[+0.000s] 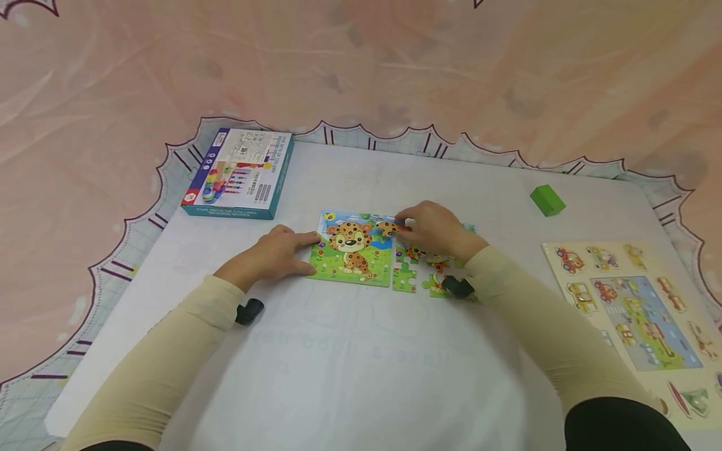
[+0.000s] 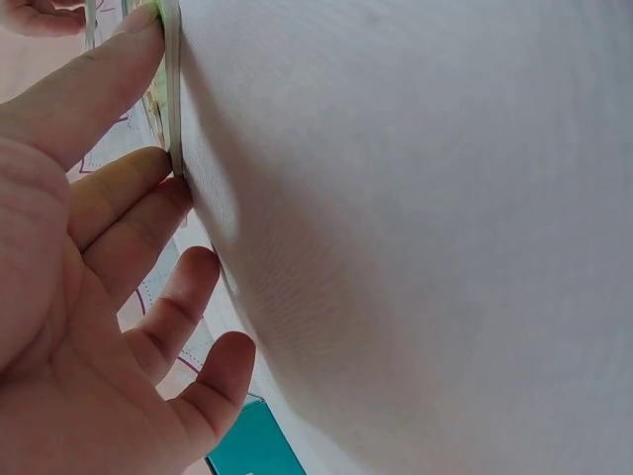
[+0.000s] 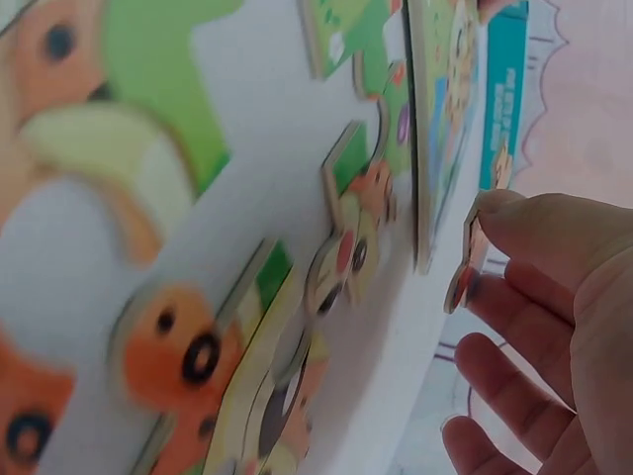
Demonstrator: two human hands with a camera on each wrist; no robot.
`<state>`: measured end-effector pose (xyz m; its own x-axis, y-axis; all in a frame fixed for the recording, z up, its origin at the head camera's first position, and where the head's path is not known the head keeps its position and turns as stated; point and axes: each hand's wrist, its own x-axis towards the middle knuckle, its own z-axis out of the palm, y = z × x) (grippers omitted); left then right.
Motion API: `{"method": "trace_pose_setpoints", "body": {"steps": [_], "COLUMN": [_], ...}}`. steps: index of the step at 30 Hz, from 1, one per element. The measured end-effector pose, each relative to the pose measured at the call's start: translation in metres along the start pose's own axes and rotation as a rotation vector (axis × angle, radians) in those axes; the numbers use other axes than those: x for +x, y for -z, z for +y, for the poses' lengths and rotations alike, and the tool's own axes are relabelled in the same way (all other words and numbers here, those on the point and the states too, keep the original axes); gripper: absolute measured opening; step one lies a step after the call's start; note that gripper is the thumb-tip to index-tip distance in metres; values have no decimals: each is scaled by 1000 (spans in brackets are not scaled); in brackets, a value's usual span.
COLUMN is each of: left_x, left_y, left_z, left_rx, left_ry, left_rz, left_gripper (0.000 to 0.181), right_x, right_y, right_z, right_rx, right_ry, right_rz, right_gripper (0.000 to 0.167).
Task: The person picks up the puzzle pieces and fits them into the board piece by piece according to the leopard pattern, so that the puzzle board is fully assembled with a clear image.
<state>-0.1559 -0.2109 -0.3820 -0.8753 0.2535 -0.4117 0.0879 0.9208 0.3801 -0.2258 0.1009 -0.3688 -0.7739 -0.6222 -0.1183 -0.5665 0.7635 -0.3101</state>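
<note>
I have the left hand [image 1: 273, 255] at the left edge of the leopard board [image 1: 352, 254], which lies flat near the middle of the white table [image 1: 361, 376]. Its thumb and first two fingers touch that edge, while the other two fingers are loosely bent beside it. The hand is fairly spread, steadying the board rather than closing round it.

With the right hand [image 1: 437, 230] I pinch one small puzzle piece [image 3: 461, 282] between thumb and forefinger, and the other fingers hang half bent below. The piece is tilted up on edge, and from the head camera it shows over the board's upper right corner. I can't tell whether it touches the board.

Under and beside the right hand, loose pieces [image 1: 403, 275] lie on the table just to the right of the board, in green with spotted orange parts; the sleeve hides some of them.

Farther off, I see a teal-sided box [image 1: 239, 172] at the far left, a green block [image 1: 547, 200] to the far right, and a pale vehicle board [image 1: 620, 269] at the right side, partly behind the right forearm. A peach cloth [image 1: 361, 62] spreads beyond the table.
</note>
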Motion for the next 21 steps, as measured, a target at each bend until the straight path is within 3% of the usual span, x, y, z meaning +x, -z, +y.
{"method": "trace_pose_setpoints", "body": {"steps": [5,12,21], "left_x": [-1,-1,-1], "left_y": [0,0,1], "left_z": [1,2,2], "left_rx": [7,-2,-3], "left_ry": [-5,-2,-1], "left_rz": [5,4,-3], "left_gripper": [75,75,75], "right_x": [6,14,24], "right_y": [-3,-7,-13], "right_z": [-7,-15,-26], "right_rx": [-16,-19,-22], "right_ry": [-19,16,2], "right_rz": [-28,4,22], "right_gripper": [41,37,38]}}
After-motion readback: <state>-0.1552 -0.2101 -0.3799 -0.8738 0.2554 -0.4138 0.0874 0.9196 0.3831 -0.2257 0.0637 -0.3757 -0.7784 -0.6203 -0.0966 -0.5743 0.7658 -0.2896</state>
